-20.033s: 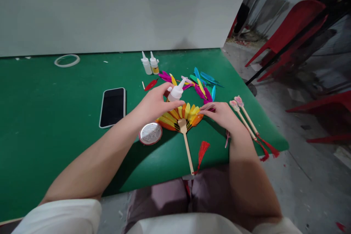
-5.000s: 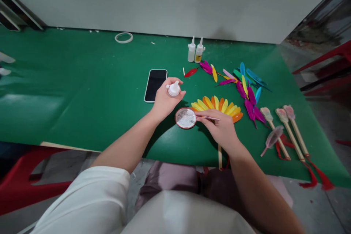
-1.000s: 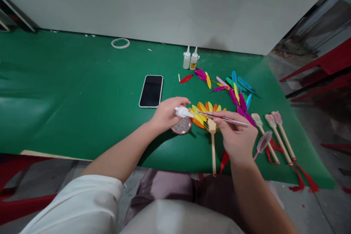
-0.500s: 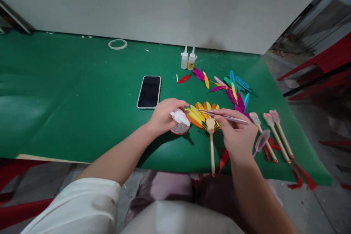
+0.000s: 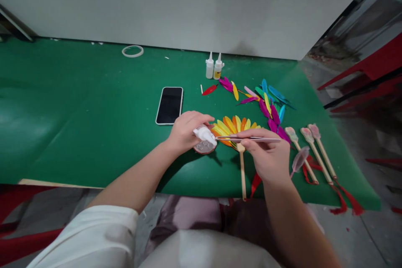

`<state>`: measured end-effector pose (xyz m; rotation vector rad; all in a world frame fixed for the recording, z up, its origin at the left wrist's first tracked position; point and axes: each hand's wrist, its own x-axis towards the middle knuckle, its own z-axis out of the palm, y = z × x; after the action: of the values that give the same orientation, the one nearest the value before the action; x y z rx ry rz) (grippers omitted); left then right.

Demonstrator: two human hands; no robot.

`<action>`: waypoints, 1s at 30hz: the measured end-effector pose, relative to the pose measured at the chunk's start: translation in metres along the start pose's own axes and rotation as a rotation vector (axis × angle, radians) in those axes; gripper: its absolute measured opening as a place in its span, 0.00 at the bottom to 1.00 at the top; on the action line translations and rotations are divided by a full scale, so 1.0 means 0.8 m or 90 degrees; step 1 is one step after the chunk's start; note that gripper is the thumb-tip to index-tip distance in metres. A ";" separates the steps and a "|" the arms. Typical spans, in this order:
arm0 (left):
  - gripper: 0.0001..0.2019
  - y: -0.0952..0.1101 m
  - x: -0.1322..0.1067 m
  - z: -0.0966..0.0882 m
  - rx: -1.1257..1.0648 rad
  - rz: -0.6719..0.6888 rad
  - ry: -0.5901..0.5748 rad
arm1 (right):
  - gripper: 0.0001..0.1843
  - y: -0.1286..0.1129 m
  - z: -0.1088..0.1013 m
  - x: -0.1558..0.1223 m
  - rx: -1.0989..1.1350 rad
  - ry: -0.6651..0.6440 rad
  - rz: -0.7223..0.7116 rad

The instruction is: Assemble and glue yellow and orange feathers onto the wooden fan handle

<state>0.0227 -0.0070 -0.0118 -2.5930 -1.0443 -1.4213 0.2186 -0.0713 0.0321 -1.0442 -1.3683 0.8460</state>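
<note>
My left hand (image 5: pixel 186 132) is closed around a small white glue bottle (image 5: pixel 205 135), tilted with its nozzle towards the right. Below the bottle is a small round clear dish (image 5: pixel 204 147) with a reddish rim; whether my fingers also hold it I cannot tell. Pinched in my right hand (image 5: pixel 266 150) is a pair of tweezers (image 5: pixel 251 138), its tips close to the nozzle. Any small piece between the tips is too small to name. Under the tweezers lies a fan of yellow and orange feathers (image 5: pixel 234 124) with a pale wooden handle (image 5: pixel 243 176), its top partly hidden by my right hand.
A phone (image 5: pixel 169 105) lies beyond my left hand. Two white bottles (image 5: pixel 213 68) stand near the wall. Loose coloured feathers (image 5: pixel 266 102) spread behind the fan. Several wooden handles with red tassels (image 5: pixel 317 155) lie at the right, beside a pale feather (image 5: pixel 300 160).
My right hand has moved the tweezers left and slightly down, from above the feather fan to the glue bottle's nozzle. My left hand stays about where it was, holding the bottle.
</note>
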 end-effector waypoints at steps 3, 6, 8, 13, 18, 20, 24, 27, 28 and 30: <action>0.07 -0.001 -0.001 0.000 0.024 0.012 -0.010 | 0.03 -0.002 0.000 -0.001 -0.019 -0.007 0.001; 0.08 -0.002 -0.001 0.000 0.025 0.023 -0.006 | 0.03 -0.002 -0.001 -0.001 -0.016 -0.012 0.000; 0.08 -0.002 -0.001 -0.001 0.028 0.032 0.000 | 0.03 -0.001 -0.002 -0.001 -0.011 -0.021 0.005; 0.08 0.000 0.000 -0.002 0.036 0.048 0.045 | 0.03 0.001 -0.004 0.000 0.015 -0.036 0.019; 0.07 0.000 -0.001 -0.002 0.064 0.029 0.041 | 0.04 -0.002 -0.004 0.000 0.025 -0.046 0.040; 0.07 0.000 -0.001 -0.002 0.065 0.027 0.036 | 0.04 -0.002 -0.004 0.000 0.032 -0.051 0.035; 0.08 0.000 -0.001 -0.002 0.045 0.053 0.051 | 0.04 0.001 -0.004 0.000 0.060 -0.057 0.026; 0.08 0.000 0.001 -0.001 0.049 0.072 0.056 | 0.04 0.002 -0.005 0.000 0.061 -0.060 0.035; 0.09 0.000 0.001 -0.001 0.051 0.078 0.058 | 0.04 0.002 -0.006 0.000 0.059 -0.061 0.040; 0.09 0.000 0.002 -0.001 0.046 0.087 0.058 | 0.04 0.002 -0.007 -0.001 0.061 -0.064 0.046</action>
<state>0.0227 -0.0061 -0.0104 -2.4701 -0.8736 -1.4276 0.2241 -0.0718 0.0309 -0.9923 -1.3664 1.0206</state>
